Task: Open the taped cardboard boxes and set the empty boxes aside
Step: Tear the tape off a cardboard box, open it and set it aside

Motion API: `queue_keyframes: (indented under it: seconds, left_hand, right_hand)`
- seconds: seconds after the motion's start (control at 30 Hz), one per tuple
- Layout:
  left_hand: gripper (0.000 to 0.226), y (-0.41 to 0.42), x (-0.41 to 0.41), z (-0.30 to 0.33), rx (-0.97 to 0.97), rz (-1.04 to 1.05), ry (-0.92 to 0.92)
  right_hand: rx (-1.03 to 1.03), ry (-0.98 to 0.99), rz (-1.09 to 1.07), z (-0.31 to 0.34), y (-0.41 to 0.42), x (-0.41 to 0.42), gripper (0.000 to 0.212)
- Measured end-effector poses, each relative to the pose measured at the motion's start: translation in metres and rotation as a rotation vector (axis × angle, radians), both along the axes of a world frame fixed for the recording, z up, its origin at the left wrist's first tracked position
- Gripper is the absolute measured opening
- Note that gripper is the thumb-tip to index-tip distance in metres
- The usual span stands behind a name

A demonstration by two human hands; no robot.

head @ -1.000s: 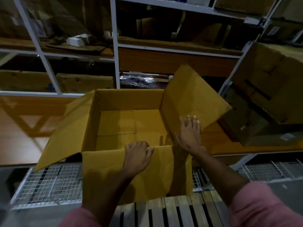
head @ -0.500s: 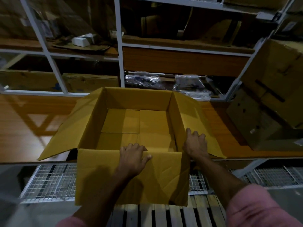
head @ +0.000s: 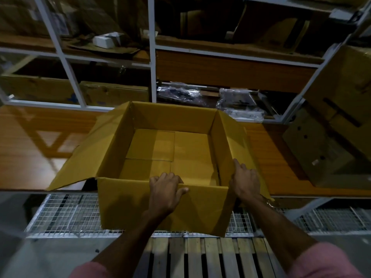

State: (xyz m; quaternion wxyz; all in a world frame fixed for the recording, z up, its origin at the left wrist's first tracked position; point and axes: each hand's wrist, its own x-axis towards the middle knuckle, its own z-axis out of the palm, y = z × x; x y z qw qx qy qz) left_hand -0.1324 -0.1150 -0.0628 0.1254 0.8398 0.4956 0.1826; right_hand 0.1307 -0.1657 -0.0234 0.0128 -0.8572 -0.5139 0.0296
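In the head view, the open cardboard box (head: 172, 157) sits at the near edge of the wooden bench (head: 40, 141), overhanging it toward the person, and shows nothing inside. The left hand (head: 165, 192) curls over the near wall's rim, and the right hand (head: 246, 180) grips the right wall's rim where the right flap (head: 241, 137) folds out. Empty, it should be light but floppy, so opposite walls seem the best hold; earlier the right flap stood upright, whereas now it lies folded outward.

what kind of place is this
Most likely a warehouse or stockroom: metal shelving stacked with cardboard boxes, plastic-wrapped goods, and an open box over a wooden pallet.
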Motion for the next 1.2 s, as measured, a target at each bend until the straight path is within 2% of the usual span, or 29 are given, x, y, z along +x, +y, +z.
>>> queue_keyframes:
  seconds: [0.1, 0.23, 0.4, 0.7, 0.9, 1.0, 1.2]
  left_hand:
    - [0.040, 0.002, 0.005, 0.001, -0.009, -0.006, 0.005]
    - [0.041, 0.010, 0.013, 0.007, -0.025, -0.018, 0.050]
    - [0.042, 0.018, 0.019, 0.011, -0.025, -0.009, 0.113]
    - [0.049, 0.016, 0.015, 0.009, 0.064, -0.024, 0.129]
    - [0.075, 0.002, 0.016, 0.009, 0.128, -0.018, 0.218]
    - [0.073, -0.004, 0.028, 0.024, 0.164, -0.015, 0.210]
    - [0.066, -0.008, 0.081, 0.068, 0.234, -0.101, 0.165]
  right_hand:
    - [0.025, -0.014, 0.011, 0.000, -0.003, 0.005, 0.067]
    - [0.037, 0.050, 0.058, -0.003, -0.002, 0.014, 0.059]
    - [-0.010, 0.148, 0.078, -0.010, -0.009, 0.015, 0.067]
    - [-0.007, 0.107, 0.090, -0.010, -0.004, 0.011, 0.063]
    - [0.078, 0.053, 0.167, -0.008, -0.019, -0.019, 0.076]
    - [0.160, 0.066, 0.192, -0.002, -0.025, -0.029, 0.085]
    - [0.339, 0.074, 0.184, 0.027, -0.041, -0.008, 0.076]
